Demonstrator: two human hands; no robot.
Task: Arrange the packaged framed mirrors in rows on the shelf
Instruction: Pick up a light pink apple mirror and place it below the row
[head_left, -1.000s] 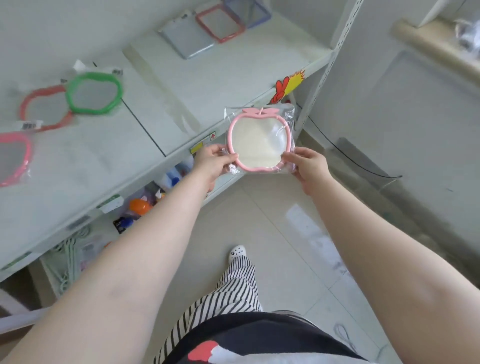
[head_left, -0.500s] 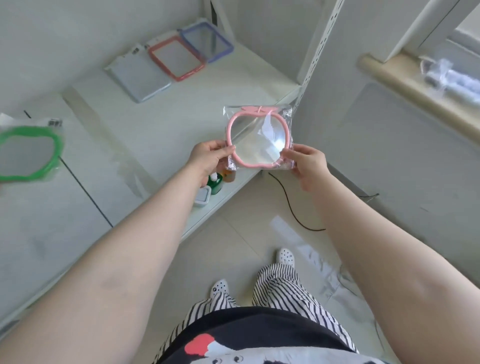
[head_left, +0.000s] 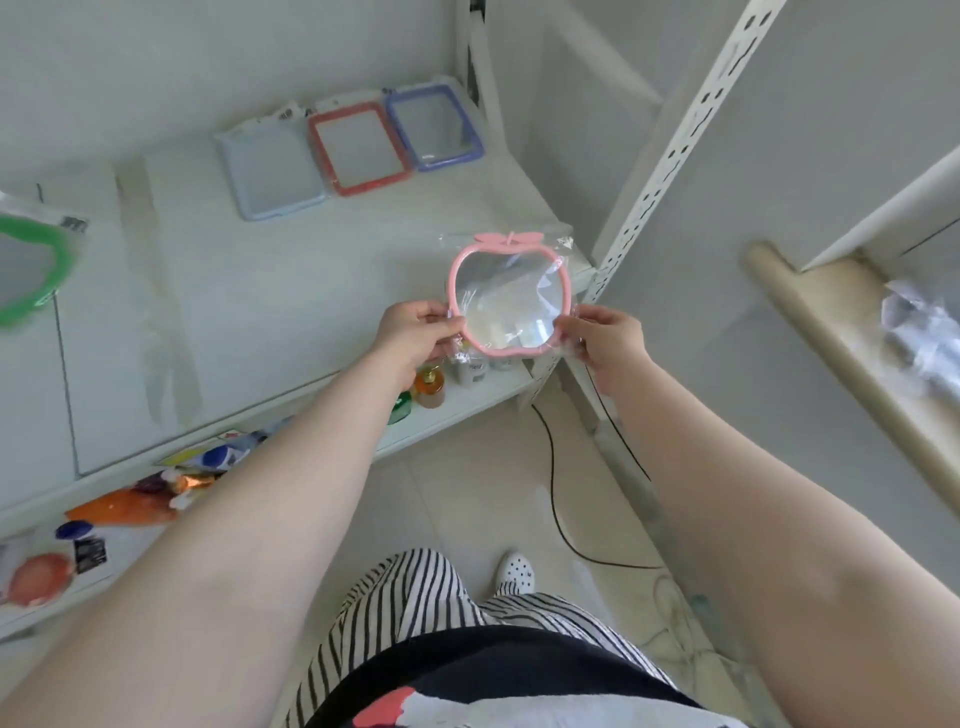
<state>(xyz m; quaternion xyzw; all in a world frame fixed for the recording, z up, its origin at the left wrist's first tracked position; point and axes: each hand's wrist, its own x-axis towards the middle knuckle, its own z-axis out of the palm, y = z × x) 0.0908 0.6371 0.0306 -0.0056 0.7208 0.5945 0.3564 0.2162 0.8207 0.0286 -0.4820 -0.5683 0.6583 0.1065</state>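
A pink apple-shaped mirror (head_left: 510, 299) in clear plastic wrap hangs over the front right corner of the white shelf (head_left: 291, 291). My left hand (head_left: 415, 332) pinches its lower left edge and my right hand (head_left: 605, 338) pinches its lower right edge. At the back of the shelf lie three rectangular mirrors in a row: a pale blue one (head_left: 270, 174), a red one (head_left: 358, 148) and a purple one (head_left: 434, 127). A green-framed mirror (head_left: 31, 265) lies at the far left edge of view.
A perforated white upright post (head_left: 670, 156) stands just right of the shelf corner. Below is a lower shelf with small bottles (head_left: 430, 387) and colourful packets (head_left: 124, 506). A black cable (head_left: 558, 499) runs across the tiled floor. A window ledge (head_left: 841, 332) is on the right.
The view has swung right along the shelf, bringing the three rectangular mirrors closer to centre. Both hands keep their hold on the pink mirror, now over the shelf's right front corner.
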